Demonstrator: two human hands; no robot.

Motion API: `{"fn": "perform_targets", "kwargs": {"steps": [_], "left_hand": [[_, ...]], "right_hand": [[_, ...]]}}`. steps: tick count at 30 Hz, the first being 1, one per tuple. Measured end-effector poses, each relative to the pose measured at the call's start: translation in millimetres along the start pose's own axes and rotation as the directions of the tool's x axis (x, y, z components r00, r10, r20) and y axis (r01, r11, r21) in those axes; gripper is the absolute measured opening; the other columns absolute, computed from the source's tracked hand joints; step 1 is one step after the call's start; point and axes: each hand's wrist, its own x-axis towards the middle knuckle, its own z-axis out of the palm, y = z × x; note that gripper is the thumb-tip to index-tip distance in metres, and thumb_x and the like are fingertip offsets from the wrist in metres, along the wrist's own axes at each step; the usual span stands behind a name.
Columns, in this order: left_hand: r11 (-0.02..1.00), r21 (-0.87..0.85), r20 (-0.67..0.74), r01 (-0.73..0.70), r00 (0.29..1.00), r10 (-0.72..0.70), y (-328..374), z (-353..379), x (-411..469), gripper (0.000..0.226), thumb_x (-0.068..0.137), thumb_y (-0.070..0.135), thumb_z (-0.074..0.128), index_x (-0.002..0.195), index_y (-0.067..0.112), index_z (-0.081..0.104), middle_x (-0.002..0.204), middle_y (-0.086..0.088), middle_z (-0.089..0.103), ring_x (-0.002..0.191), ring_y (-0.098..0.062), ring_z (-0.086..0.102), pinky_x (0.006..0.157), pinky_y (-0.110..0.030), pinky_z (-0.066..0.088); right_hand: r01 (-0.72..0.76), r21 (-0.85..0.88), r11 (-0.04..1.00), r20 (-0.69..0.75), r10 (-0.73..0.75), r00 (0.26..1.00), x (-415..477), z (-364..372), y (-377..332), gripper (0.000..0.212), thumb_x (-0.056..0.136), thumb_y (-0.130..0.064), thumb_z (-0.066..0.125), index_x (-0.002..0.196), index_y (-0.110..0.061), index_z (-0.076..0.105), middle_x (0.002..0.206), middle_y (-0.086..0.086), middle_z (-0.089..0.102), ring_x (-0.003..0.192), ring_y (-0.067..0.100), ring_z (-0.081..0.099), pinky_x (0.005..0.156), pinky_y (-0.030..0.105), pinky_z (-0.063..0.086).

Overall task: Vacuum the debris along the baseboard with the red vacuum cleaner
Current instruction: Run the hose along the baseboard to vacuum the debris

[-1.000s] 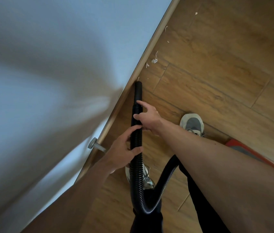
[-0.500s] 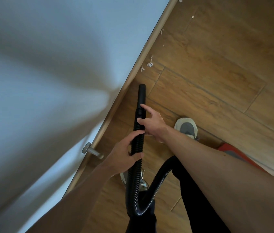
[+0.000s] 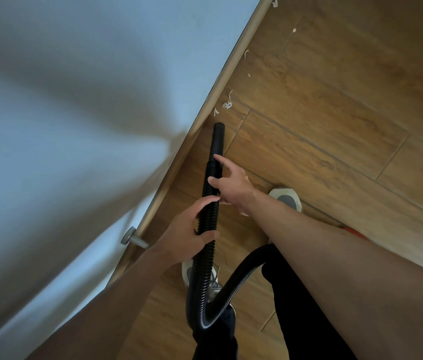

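The left hand (image 3: 187, 237) wraps its fingers round the ribbed hose (image 3: 206, 255); the right hand (image 3: 231, 187), just ahead, pinches it between thumb and forefinger near the rigid nozzle (image 3: 218, 137), whose tip sits just beside the baseboard (image 3: 220, 84), short of the nearest debris (image 3: 227, 105); the hose looks light and floppy, so it likely steers best held close to the stiff end; a sliver of the red vacuum (image 3: 353, 232) shows behind the right arm.
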Motion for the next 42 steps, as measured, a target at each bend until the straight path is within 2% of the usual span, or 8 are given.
{"fn": "perform_targets", "kwargs": {"steps": [2,7,16,24,27,30,34,42], "left_hand": [[1.000,0.019,-0.003,0.001,1.000,-0.001,2,-3,2,0.065,0.088,0.012,0.069,0.141,0.039,0.042,0.128,0.012,0.057,0.108,-0.003,0.059,0.081,-0.022,0.056],[1.000,0.022,-0.015,0.000,1.000,0.000,8,-10,7,0.066,0.088,0.011,0.070,0.141,0.038,0.041,0.129,0.009,0.057,0.106,0.000,0.059,0.086,-0.031,0.059],[0.999,0.041,-0.036,-0.007,0.999,0.008,9,-20,10,0.066,0.087,0.013,0.071,0.141,0.039,0.042,0.130,0.012,0.056,0.112,-0.004,0.056,0.090,-0.036,0.057],[0.998,0.059,-0.047,0.000,0.999,0.003,11,-27,14,0.066,0.085,0.014,0.072,0.139,0.040,0.043,0.130,0.012,0.057,0.114,-0.011,0.057,0.091,-0.043,0.057],[0.996,0.084,-0.044,-0.003,0.999,0.006,14,-25,16,0.066,0.086,0.013,0.072,0.140,0.038,0.043,0.131,0.014,0.057,0.114,-0.009,0.057,0.091,-0.037,0.056],[0.993,0.117,-0.042,-0.015,0.999,0.020,22,-25,20,0.065,0.087,0.013,0.072,0.139,0.038,0.044,0.127,0.014,0.058,0.113,-0.006,0.058,0.083,-0.025,0.055],[0.984,0.175,-0.010,-0.024,1.000,0.026,32,-25,28,0.065,0.087,0.016,0.071,0.140,0.040,0.041,0.124,0.014,0.059,0.106,0.001,0.059,0.074,-0.013,0.052],[0.983,0.180,0.014,-0.018,1.000,0.016,48,-17,39,0.066,0.087,0.016,0.072,0.138,0.045,0.041,0.122,0.014,0.060,0.103,0.003,0.060,0.087,-0.026,0.056]], "right_hand": [[0.000,0.000,1.000,0.011,0.000,1.000,2,0,-4,0.067,0.096,-0.003,0.059,0.146,-0.042,0.040,0.134,0.009,0.054,0.102,0.026,0.066,0.072,0.037,0.063],[0.008,-0.013,1.000,0.006,-0.008,1.000,8,4,-12,0.066,0.096,-0.004,0.060,0.145,-0.044,0.042,0.138,0.009,0.050,0.102,0.027,0.067,0.071,0.038,0.064],[0.012,-0.005,1.000,0.024,-0.012,1.000,13,9,-21,0.067,0.096,-0.004,0.059,0.146,-0.042,0.040,0.139,0.009,0.050,0.106,0.029,0.064,0.079,0.045,0.062],[0.027,-0.009,1.000,0.027,-0.027,0.999,17,12,-27,0.067,0.095,-0.004,0.060,0.147,-0.041,0.040,0.131,0.007,0.051,0.106,0.029,0.064,0.080,0.047,0.062],[0.032,-0.010,0.999,0.015,-0.032,0.999,18,7,-26,0.065,0.096,-0.005,0.060,0.146,-0.042,0.041,0.125,0.002,0.048,0.107,0.029,0.063,0.081,0.049,0.061],[0.055,-0.030,0.998,0.003,-0.055,0.998,20,3,-27,0.064,0.095,-0.008,0.060,0.145,-0.044,0.041,0.137,0.006,0.048,0.108,0.029,0.063,0.079,0.046,0.062],[0.062,-0.015,0.998,-0.017,-0.062,0.998,20,-7,-32,0.064,0.096,-0.008,0.060,0.144,-0.045,0.041,0.140,0.008,0.048,0.107,0.028,0.063,0.079,0.045,0.062],[0.066,0.008,0.998,-0.038,-0.065,0.997,21,-29,-37,0.064,0.096,-0.007,0.060,0.145,-0.044,0.041,0.143,0.007,0.045,0.110,0.029,0.062,0.081,0.045,0.062]]}}
